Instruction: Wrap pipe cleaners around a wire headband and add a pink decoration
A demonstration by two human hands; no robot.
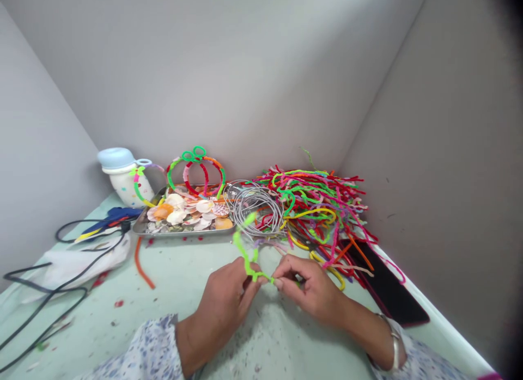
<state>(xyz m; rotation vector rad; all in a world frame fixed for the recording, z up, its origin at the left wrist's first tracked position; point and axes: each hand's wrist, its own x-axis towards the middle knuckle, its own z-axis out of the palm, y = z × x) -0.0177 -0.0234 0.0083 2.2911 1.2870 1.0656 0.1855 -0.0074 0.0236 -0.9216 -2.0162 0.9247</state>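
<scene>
Two hands, left hand [220, 309], right hand [310, 293], fingers [281, 276] pinching a green pipe cleaner [244, 251] between them

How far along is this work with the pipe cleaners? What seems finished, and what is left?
Finished-looking: the pipe-cleaner rings standing behind the metal tray. In hand: the left hand and right hand hold and bend a lime-green pipe cleaner. Left: the heap of loose coloured pipe cleaners, the grey wire coil and the seashells.

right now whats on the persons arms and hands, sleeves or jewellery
The left hand and right hand are bare, without gloves. Both forearms come out of white sleeves with a small blue floral print, and the right wrist wears a shiny silver bangle.
</scene>
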